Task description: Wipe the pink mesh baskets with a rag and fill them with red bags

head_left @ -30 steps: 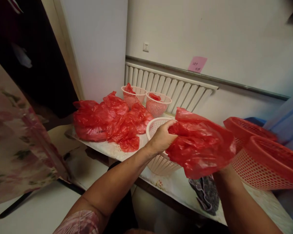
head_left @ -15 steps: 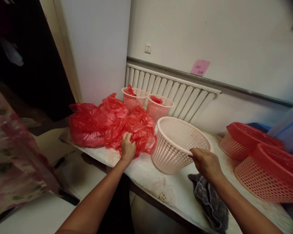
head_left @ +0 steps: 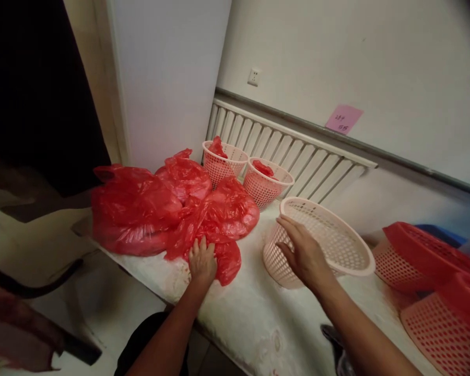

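My left hand [head_left: 203, 260] lies on the loose end of a red plastic bag [head_left: 237, 211], fingers spread and pressed to the film. Two more filled red bags [head_left: 135, 203] sit behind and to the left; what they contain cannot be made out through the crumpled plastic. My right hand [head_left: 303, 253] has its fingers stretched out in front of a pale pink perforated plastic basket [head_left: 347, 235]. Its fingertips are by the near left rim; whether they touch it is unclear. A dark cloth [head_left: 337, 347] is partly hidden under my right forearm.
Two pale baskets [head_left: 225, 169] with red bags inside stand against a white radiator [head_left: 290, 149]. At the right are two red-lined baskets [head_left: 446, 313]. A pale patterned cloth covers the table [head_left: 254, 308]. A chair-like dark frame [head_left: 78, 342] stands at lower left.
My right hand has let go of the basket's near rim and moved left across its front. My left hand's fingers have spread, and the red bag's loose end now extends toward me.
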### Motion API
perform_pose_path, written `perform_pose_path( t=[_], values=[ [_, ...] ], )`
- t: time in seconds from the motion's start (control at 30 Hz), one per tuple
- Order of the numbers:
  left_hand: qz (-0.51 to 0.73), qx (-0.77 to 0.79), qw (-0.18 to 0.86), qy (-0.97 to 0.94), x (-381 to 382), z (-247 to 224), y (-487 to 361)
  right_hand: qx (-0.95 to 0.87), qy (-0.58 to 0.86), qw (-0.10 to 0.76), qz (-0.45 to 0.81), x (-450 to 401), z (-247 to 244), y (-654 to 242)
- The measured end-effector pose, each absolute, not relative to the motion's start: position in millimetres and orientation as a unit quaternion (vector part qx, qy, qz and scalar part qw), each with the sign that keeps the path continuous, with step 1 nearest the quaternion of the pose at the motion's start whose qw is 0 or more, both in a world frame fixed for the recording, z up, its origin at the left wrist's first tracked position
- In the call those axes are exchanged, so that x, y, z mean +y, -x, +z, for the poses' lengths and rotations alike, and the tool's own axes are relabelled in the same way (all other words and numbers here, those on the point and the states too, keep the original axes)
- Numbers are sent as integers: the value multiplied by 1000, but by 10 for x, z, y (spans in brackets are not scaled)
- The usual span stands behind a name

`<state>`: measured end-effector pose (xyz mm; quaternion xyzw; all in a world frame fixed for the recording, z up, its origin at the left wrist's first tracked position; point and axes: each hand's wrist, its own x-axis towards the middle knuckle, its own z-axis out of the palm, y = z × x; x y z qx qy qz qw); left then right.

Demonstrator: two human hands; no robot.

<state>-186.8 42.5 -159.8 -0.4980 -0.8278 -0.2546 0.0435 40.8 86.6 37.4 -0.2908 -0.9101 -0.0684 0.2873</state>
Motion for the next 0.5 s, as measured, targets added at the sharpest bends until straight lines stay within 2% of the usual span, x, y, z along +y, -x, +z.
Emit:
perform_pose_path(
  t=[0.17, 0.33, 0.43, 0.5],
  values=[
    [-242, -840, 15, 485, 531, -1758, 1972, -896, 347, 276, -3, 1480, -37, 745],
    [-247, -844, 2, 476, 587, -1817, 2009, -906, 395, 150, -32, 2330, -328, 1465],
    [-251, -841, -7, 480, 613, -1865, 2034, -915, 399, 60, -16, 2712, -461, 1627],
    [-254, -838, -13, 482, 625, -1883, 2052, -917, 397, 33, 7, 2850, -600, 1653]
  ],
)
